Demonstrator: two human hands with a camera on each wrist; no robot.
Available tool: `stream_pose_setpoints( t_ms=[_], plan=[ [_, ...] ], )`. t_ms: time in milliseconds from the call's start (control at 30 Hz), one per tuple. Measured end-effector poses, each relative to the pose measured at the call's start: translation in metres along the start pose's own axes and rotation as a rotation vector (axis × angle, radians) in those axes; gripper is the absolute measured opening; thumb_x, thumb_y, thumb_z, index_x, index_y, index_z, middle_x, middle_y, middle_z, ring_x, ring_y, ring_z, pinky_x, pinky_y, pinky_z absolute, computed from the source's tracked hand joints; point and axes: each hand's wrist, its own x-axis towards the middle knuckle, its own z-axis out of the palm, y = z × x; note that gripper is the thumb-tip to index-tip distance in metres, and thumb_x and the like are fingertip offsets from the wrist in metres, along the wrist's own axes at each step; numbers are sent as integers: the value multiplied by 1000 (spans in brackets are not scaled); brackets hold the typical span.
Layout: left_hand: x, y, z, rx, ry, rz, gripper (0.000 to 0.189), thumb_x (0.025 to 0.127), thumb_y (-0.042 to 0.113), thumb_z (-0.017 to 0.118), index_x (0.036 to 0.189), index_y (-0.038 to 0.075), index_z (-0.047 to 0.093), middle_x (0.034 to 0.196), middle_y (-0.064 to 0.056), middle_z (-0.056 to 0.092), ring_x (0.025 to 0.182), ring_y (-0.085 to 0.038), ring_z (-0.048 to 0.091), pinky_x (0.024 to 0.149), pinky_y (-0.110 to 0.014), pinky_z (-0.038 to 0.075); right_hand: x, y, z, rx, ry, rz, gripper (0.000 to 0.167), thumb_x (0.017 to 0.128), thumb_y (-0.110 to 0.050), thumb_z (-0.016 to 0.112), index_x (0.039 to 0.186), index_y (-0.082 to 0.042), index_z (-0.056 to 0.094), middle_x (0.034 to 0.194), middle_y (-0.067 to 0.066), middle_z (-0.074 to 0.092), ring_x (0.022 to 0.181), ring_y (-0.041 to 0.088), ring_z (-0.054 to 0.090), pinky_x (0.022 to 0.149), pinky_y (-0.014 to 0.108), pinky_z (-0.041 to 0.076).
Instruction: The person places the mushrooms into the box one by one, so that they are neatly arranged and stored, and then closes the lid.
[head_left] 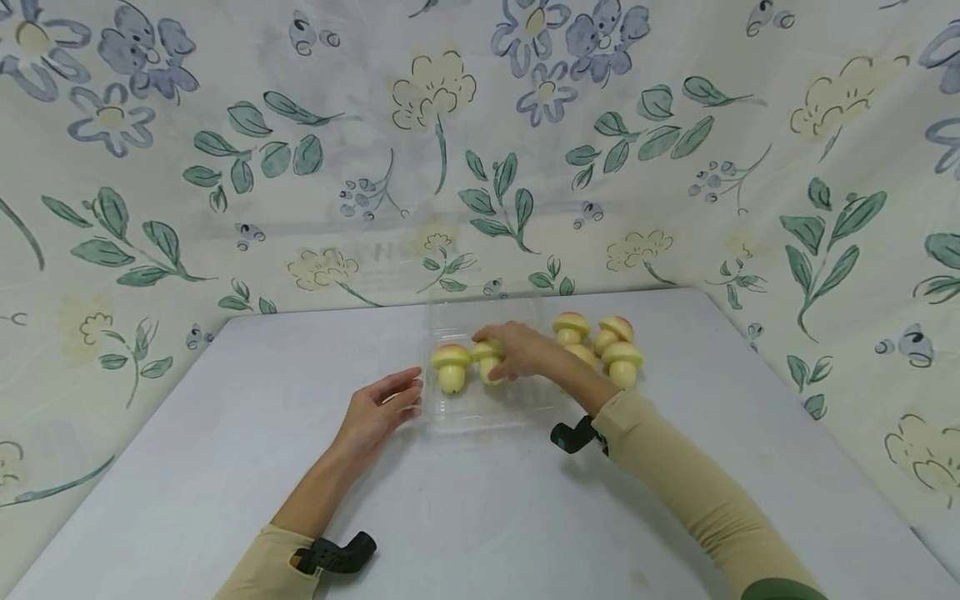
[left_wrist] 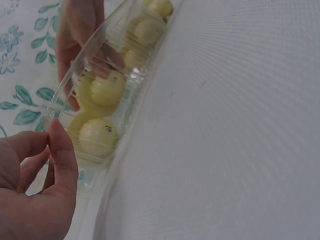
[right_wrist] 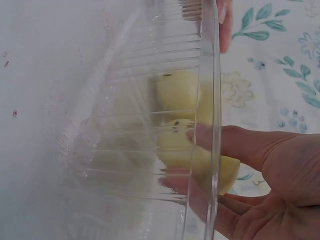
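Note:
My right hand [head_left: 521, 348] reaches into a clear plastic container [head_left: 480, 421] and grips a yellow toy mushroom [head_left: 487, 357] with a reddish-topped cap. Thumb and fingers lie around it, seen through the ribbed wall in the right wrist view. Left of it, another mushroom [head_left: 452, 375] stands upright in the container. My left hand [head_left: 375, 412] is at the container's left edge, its fingers loosely bent. In the left wrist view, the left thumb [left_wrist: 62, 155] and a finger lie right at the clear rim [left_wrist: 75, 75].
Several more mushrooms [head_left: 622, 367] stand grouped on the white table [head_left: 480, 517], just right of the container. A floral cloth [head_left: 480, 167] rises behind the table and along its sides. Each wrist carries a black camera mount [head_left: 341, 554].

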Motion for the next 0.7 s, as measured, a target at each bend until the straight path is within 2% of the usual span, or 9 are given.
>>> stream_pose_setpoints(
  t_ms=[267, 433, 600, 700],
  plan=[
    [-1, 0, 0, 3, 0, -4, 53, 95, 11, 64, 143, -3, 45, 117, 0, 63, 89, -3, 63, 82, -18, 56, 0, -2, 2, -37, 21, 17, 65, 85, -22, 78, 143, -25, 48, 133, 14, 48, 72, 16, 63, 71, 27, 47],
    [-1, 0, 0, 8, -4, 1, 55, 95, 11, 64, 143, -4, 44, 116, 0, 63, 90, -4, 63, 82, -18, 56, -1, -5, 2, -41, 28, 35, 65, 85, -22, 78, 143, -25, 49, 129, 12, 49, 76, 18, 63, 70, 27, 49],
    [-1, 1, 0, 1, -2, 2, 54, 95, 10, 64, 143, -4, 45, 116, 0, 63, 89, -4, 63, 81, -18, 56, 0, -3, 2, -77, 70, 4, 56, 88, -11, 72, 140, -21, 53, 131, 10, 54, 101, 21, 55, 82, 31, 47],
    [-2, 2, 0, -4, -2, 1, 53, 95, 8, 64, 143, -4, 45, 116, -1, 63, 89, -4, 62, 81, -18, 56, 0, -2, 1, -88, 98, -17, 54, 87, -3, 67, 138, -19, 55, 131, 10, 57, 109, 24, 49, 85, 33, 45]
  ],
)
